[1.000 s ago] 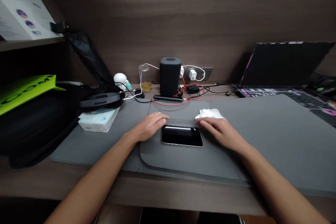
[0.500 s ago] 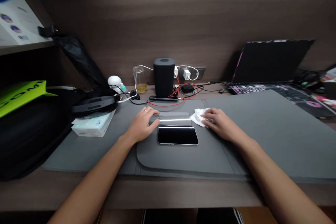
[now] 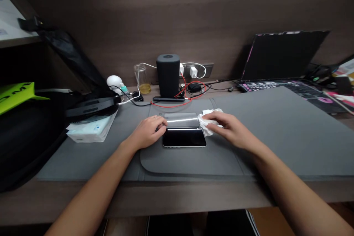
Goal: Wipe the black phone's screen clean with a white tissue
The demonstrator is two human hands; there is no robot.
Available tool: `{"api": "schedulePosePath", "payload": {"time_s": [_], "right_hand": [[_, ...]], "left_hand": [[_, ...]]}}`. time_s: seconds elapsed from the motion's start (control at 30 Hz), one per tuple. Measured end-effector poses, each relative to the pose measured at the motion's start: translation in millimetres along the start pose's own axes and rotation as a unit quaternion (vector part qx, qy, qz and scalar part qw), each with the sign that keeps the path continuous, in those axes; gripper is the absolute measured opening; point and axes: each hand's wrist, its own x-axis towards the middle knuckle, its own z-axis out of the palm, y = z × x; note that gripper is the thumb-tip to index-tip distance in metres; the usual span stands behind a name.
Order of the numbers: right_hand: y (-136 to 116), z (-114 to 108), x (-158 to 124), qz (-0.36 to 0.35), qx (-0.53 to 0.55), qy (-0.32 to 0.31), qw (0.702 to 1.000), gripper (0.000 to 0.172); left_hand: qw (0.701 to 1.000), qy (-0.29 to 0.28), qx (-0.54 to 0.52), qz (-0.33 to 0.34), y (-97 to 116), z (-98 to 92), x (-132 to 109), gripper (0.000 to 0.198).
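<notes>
A black phone [image 3: 184, 137] lies screen-up on a small grey mat [image 3: 193, 158] in front of me. Just behind it lies a clear screen protector [image 3: 181, 118], its near edge glinting. My left hand [image 3: 149, 131] rests at the left end of the phone and protector, fingers curled against them. My right hand [image 3: 225, 127] is closed on a crumpled white tissue [image 3: 207, 118] at the right end of the protector.
A large grey desk mat [image 3: 276, 136] covers the desk. A dark speaker [image 3: 167, 75], glass jar [image 3: 140, 77], chargers and red cable [image 3: 190, 88] stand at the back. Tissue pack [image 3: 91, 129] and black bag [image 3: 33, 132] lie left; an open laptop [image 3: 284, 59] sits right.
My right hand left the protector's right edge, reached the tissue behind it and closed on it. The protector went from tilted over the phone to lying behind it. My view shifted slightly right.
</notes>
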Motion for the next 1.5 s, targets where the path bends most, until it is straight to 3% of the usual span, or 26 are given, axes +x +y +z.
{"api": "schedulePosePath", "payload": {"time_s": [0.13, 0.27, 0.4, 0.43, 0.57, 0.73, 0.93, 1.1, 1.2, 1.27, 1.4, 1.5], "right_hand": [[-7, 8, 1, -0.04, -0.022, -0.017, 0.999, 0.028], [-14, 5, 0, -0.062, -0.01, -0.093, 0.994, 0.031], [3, -3, -1, 0.019, -0.114, 0.042, 0.992, 0.041], [12, -4, -1, 0.041, -0.143, 0.049, 0.988, 0.042], [37, -1, 1, 0.087, -0.21, -0.022, 0.974, 0.026], [34, 3, 3, 0.117, -0.22, -0.002, 0.968, 0.022], [31, 6, 7, 0.132, -0.201, -0.023, 0.97, 0.018], [33, 5, 7, 0.121, -0.193, 0.041, 0.973, 0.017], [20, 0, 5, 0.076, -0.126, 0.089, 0.985, 0.021], [7, 0, 3, 0.017, -0.056, 0.055, 0.997, 0.023], [-15, 11, 3, -0.071, 0.023, -0.13, 0.989, 0.026], [-22, 20, 4, -0.086, 0.009, -0.174, 0.981, 0.027]], "left_hand": [[1.0, 0.004, 0.004, -0.002, 2, 0.4, 1, 0.02], [1.0, 0.0, 0.002, 0.008, 4, -0.1, 1, 0.023], [1.0, 0.013, -0.002, 0.011, 4, 0.2, 0, 0.023], [1.0, 0.015, -0.002, 0.012, 4, 0.4, 0, 0.023], [1.0, 0.009, 0.004, 0.016, 3, 1.9, -1, 0.024], [1.0, 0.006, 0.005, 0.022, 2, 2.3, 0, 0.023], [1.0, 0.025, 0.008, -0.008, 3, 1.9, 1, 0.024], [0.998, 0.038, -0.005, -0.051, -3, 4.3, 2, 0.022], [0.997, 0.042, -0.011, -0.066, -6, 4.7, 3, 0.023], [0.997, 0.045, -0.011, -0.064, -6, 4.4, 3, 0.023], [0.997, 0.044, -0.005, -0.055, -5, 4.1, 3, 0.024], [0.998, 0.039, 0.001, -0.051, -3, 3.8, 4, 0.024]]}}
